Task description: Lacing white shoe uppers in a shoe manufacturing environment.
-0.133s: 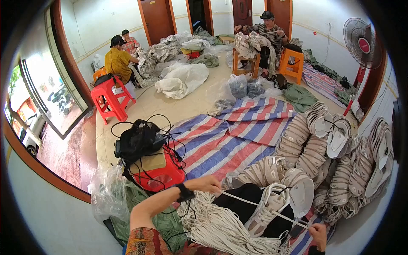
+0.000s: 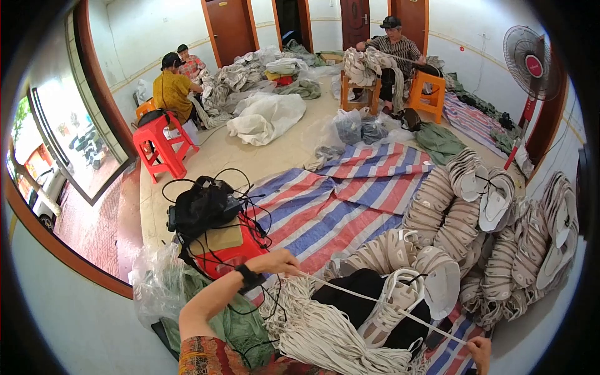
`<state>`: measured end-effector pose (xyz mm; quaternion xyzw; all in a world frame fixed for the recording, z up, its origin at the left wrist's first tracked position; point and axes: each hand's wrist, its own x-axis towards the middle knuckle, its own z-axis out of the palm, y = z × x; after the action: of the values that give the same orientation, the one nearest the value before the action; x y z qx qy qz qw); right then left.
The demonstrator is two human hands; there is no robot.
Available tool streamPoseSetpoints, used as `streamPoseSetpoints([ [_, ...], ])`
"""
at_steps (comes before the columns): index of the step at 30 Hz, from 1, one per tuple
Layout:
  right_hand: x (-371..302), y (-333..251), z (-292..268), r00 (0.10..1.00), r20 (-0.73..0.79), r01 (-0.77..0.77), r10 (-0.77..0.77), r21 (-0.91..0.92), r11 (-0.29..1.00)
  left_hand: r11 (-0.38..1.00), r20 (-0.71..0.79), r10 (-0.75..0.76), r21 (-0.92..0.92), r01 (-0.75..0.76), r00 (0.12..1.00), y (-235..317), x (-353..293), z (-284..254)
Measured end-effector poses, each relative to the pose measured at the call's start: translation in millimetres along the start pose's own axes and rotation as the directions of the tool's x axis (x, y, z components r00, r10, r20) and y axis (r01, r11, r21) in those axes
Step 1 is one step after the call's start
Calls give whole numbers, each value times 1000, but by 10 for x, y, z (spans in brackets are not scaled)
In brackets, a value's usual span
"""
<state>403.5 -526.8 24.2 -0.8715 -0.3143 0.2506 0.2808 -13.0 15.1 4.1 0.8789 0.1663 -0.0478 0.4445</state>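
Note:
A pale shoelace (image 2: 362,292) is stretched between my two hands, across a beige shoe upper (image 2: 386,312). My left hand (image 2: 279,262), with a black band on its wrist, is closed on the lace's left end. At the lower right my right hand (image 2: 480,351) pinches the other end. The shoe upper lies on dark cloth over my lap, its white-lined opening facing away from me. A thick bundle of loose off-white laces (image 2: 325,331) spreads beside it, below my left forearm. Stacked shoe uppers (image 2: 437,275) touch the far right side of the one on my lap.
Beyond my left arm a black bag with cables (image 2: 203,206) sits on a red stool (image 2: 228,253). A striped tarp (image 2: 337,200) covers the floor ahead. More bundled uppers (image 2: 500,269) pile at the right, near a standing fan (image 2: 531,65). Several people work farther back among heaps.
My hands have drawn farther apart. The left moved left and slightly up, the right moved right, and the lace between them is longer.

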Motion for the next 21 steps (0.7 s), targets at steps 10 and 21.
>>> streamPoseSetpoints([
  [10, -885, 261, -541, 984, -149, -108, 95, -80, 991, 962, -212, -192, 152, 226, 958, 327, -884, -367],
  [21, -1016, 494, -606, 960, -235, -217, 153, -276, 936, 885, -503, -267, 209, 415, 822, 167, -1706, -638],
])
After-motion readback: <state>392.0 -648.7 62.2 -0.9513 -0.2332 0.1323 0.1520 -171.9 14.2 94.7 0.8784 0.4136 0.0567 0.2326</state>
